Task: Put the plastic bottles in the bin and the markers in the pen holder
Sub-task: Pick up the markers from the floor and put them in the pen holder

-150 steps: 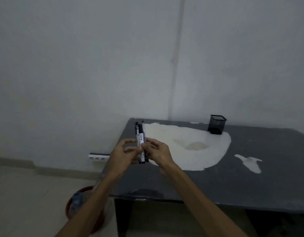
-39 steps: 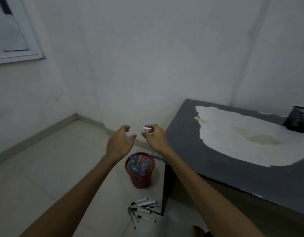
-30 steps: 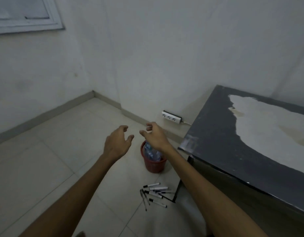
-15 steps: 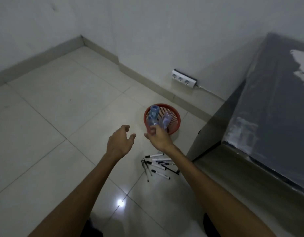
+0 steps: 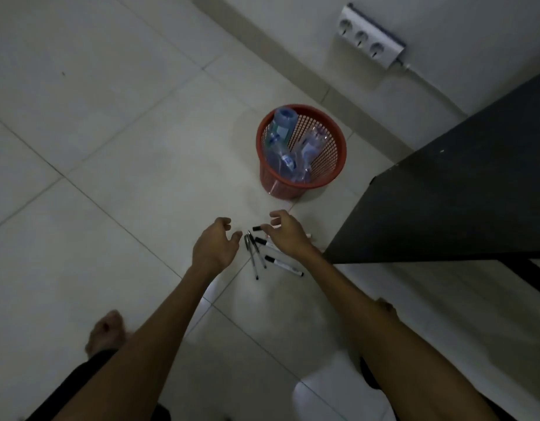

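Grip: both hands are held open and empty, left hand (image 5: 215,249) and right hand (image 5: 288,235) low over the markers (image 5: 275,256).
Change: hands were lowered from table height to the floor.
Bottles: plastic bottles (image 5: 285,147) are seen inside the bin (image 5: 338,165).
Remaining: markers are still to be collected.

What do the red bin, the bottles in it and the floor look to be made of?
Red bin: seemingly moulded plastic, matte; its wall is an open lattice. Bottles: clear, bluish thin plastic; the lattice shows through them and one bears a label. Floor: pale glazed tile, probably ceramic; grout lines and a soft light reflection show.
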Demonstrator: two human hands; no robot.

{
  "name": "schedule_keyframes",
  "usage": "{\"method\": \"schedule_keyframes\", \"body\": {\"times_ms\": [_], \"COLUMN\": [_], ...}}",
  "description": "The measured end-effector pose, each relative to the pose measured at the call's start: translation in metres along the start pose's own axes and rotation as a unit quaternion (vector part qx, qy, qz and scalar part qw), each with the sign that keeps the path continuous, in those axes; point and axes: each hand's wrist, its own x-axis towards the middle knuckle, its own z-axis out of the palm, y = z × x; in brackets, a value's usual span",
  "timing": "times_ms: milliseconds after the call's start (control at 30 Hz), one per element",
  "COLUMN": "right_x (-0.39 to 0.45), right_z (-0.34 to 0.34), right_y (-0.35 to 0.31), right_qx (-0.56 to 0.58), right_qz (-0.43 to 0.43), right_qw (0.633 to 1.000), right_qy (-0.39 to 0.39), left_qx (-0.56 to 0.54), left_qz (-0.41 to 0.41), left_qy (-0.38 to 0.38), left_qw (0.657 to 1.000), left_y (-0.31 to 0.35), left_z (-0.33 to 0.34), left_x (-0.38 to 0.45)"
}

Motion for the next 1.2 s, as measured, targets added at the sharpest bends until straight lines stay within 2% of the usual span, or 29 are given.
{"method": "schedule_keyframes", "body": {"times_ms": [267, 467, 633, 733, 967, 1033, 1200], "right_x": [0.045, 0.065, 0.077, 0.084, 0.097, 0.097, 0.088], "right_z": [0.038, 0.059, 0.07, 0.077, 0.09, 0.09, 0.094], "right_y": [0.076, 0.128, 0.152, 0.159, 0.175, 0.177, 0.164], "right_qx": [-0.067, -0.107, -0.172, -0.192, -0.256, -0.247, -0.125], "right_qz": [-0.021, -0.037, -0.064, -0.108, -0.145, -0.142, -0.118], "right_qw": [0.997, 0.994, 0.983, 0.974, 0.952, 0.955, 0.98], "right_qy": [0.01, 0.003, 0.018, 0.053, 0.081, 0.081, 0.102], "left_qx": [-0.041, -0.102, -0.111, -0.089, -0.046, -0.034, -0.068], "left_qz": [-0.071, -0.118, -0.157, -0.189, -0.171, -0.173, -0.177], "left_qy": [-0.046, -0.052, -0.034, -0.01, 0.038, 0.041, 0.056], "left_qw": [0.996, 0.986, 0.981, 0.978, 0.983, 0.983, 0.98], "left_y": [-0.056, -0.07, -0.073, -0.073, -0.082, -0.082, -0.085], "left_z": [0.068, 0.116, 0.15, 0.164, 0.175, 0.174, 0.169], "left_x": [0.037, 0.055, 0.067, 0.073, 0.081, 0.083, 0.08]}}
